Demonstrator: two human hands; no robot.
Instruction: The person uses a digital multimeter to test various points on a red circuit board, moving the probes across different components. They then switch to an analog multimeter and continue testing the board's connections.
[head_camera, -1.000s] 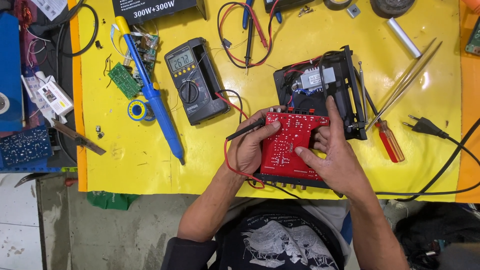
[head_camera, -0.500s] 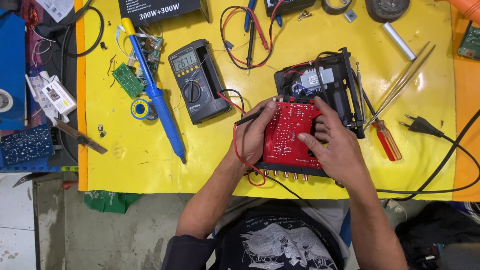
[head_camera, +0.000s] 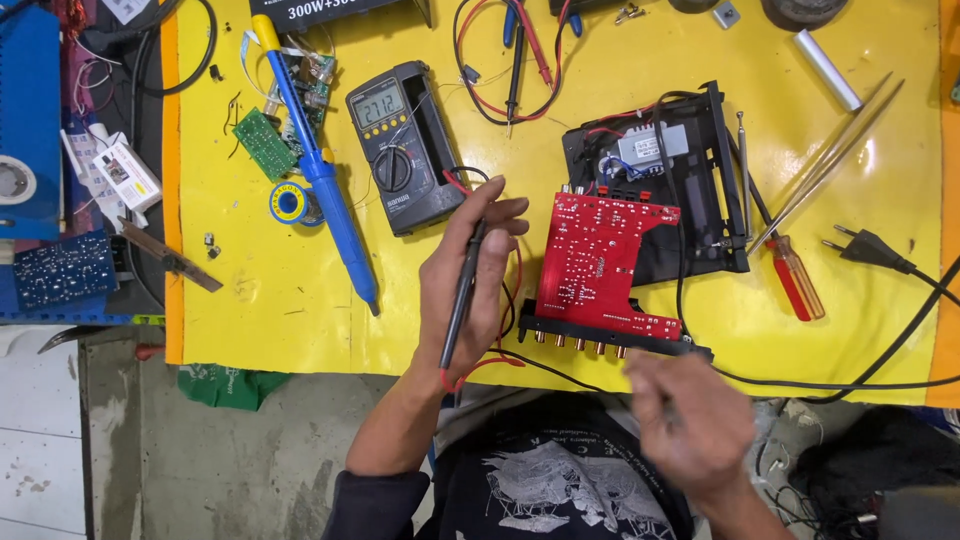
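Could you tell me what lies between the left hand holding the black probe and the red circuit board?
In the head view, only a thin red wire over bare yellow mat lies between the left hand, holding the black probe, and the red circuit board.

Head view, steeply down, close

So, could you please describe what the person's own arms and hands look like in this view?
Both hands are bare: the left hand and the right hand, which is motion-blurred, show no gloves. No rings or watch can be made out. The forearms are uncovered, and a dark sleeve is pushed up toward the left elbow.
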